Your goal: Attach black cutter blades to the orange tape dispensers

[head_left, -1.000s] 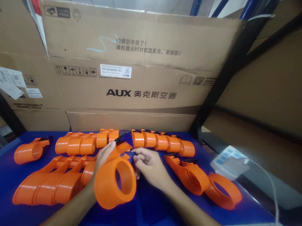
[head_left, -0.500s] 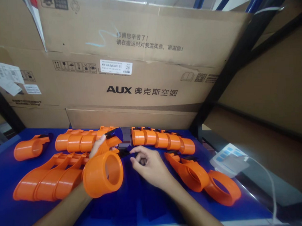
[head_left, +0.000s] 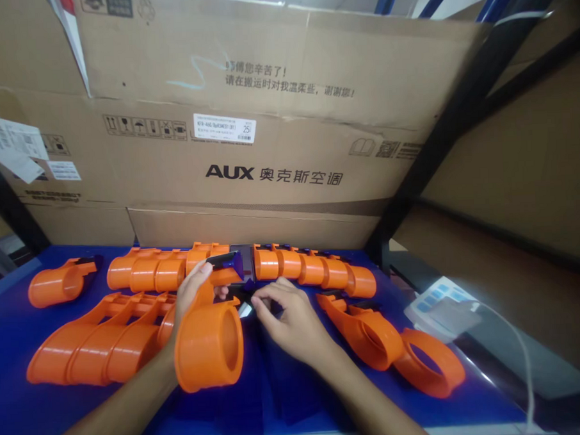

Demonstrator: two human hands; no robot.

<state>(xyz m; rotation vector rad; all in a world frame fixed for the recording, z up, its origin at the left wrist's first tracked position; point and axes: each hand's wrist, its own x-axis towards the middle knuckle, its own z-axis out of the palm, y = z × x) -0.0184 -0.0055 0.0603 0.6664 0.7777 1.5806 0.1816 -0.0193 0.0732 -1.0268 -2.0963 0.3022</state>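
Note:
My left hand (head_left: 191,293) grips an orange plastic part (head_left: 204,349) with a wide ring at its lower end and a black and dark blue piece at its top. My right hand (head_left: 289,314) is just to the right of that part, thumb and index finger pinched together beside a small whitish piece (head_left: 246,309). Whether the fingertips hold that piece is too small to tell. Behind the hands, a dark box (head_left: 242,261) sits between two rows of orange parts.
Rows of orange parts (head_left: 89,348) lie left on the blue table surface (head_left: 193,420). More orange rings (head_left: 428,363) lie at the right, near a white and blue device (head_left: 442,307) with a cable. A large cardboard sheet (head_left: 172,152) stands behind, beside a black frame post (head_left: 413,167).
The orange part in my left hand has shifted slightly right and turned. My right thumb and index finger have come together, and a whitish piece now shows beside them.

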